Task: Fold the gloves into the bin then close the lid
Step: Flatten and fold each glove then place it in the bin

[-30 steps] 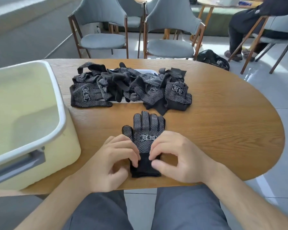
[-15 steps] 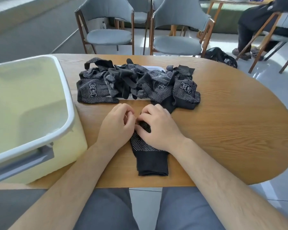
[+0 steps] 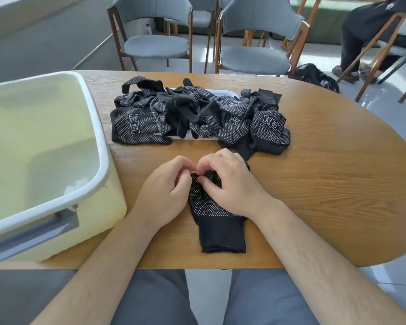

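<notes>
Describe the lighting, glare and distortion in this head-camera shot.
Head view: daylight falls evenly on the table; bright glare on the floor far right; the wide-angle lens stretches the bin at the left edge; glove pile sharp, dots and print legible.

Bright, even daylight. Source lies upper right, beyond table (image 3: 338, 184); floor (image 3: 396, 118) there washed pale, with glare patch. Tabletop shows mild sheen. Shadows soft: faint under left hand (image 3: 167, 191) and right hand (image 3: 230, 184), darker in recess under bin (image 3: 101, 141) rim. Black glove (image 3: 218, 231) keeps white dot detail; cuff nearly featureless. Wide-angle bowing: table edge and bin wall curve toward frame borders. Chairs (image 3: 155, 43) slightly soft; fine texture smeared throughout.
</notes>
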Available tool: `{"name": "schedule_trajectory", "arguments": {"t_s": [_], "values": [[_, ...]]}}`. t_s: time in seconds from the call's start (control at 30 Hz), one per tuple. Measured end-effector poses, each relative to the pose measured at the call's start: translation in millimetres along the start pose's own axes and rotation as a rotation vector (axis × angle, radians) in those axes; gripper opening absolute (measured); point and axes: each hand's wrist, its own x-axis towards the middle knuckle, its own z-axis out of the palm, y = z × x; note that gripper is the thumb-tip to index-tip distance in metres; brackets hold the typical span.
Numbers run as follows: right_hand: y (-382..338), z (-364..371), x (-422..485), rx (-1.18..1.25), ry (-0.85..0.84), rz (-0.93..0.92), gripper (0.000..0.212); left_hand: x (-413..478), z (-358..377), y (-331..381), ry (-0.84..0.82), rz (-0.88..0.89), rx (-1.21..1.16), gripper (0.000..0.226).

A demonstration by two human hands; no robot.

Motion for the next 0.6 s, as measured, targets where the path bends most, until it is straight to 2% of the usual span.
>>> {"name": "schedule_trajectory", "arguments": {"t_s": [0.1,0.17,0.37,0.47,0.6], "values": [[0.7,-1.9,-2.0,0.042,0.017,0.011,0.019,-2.4,1.0,-0.9,-0.036,-0.013,0.018,0.017],[-0.4,-4.0,-3.4,0.063,0.063,0.02,0.019,-2.8,0.9,-1.7,-0.047,-0.013,0.03,0.023],[8.7,-13.6,-3.1,-0.005,0.321,0.127,0.014,-2.0,-6.1,2.7,-0.021,-0.086,-0.11,0.022],[13.3,-13.3,-1.9,-0.013,0.326,0.193,0.014,-0.2,-5.7,1.7,-0.017,-0.102,-0.119,0.02],[16.2,-9.2,0.1,-0.065,0.288,0.19,0.013,0.9,-5.5,2.1,-0.035,-0.123,-0.125,0.025]]}}
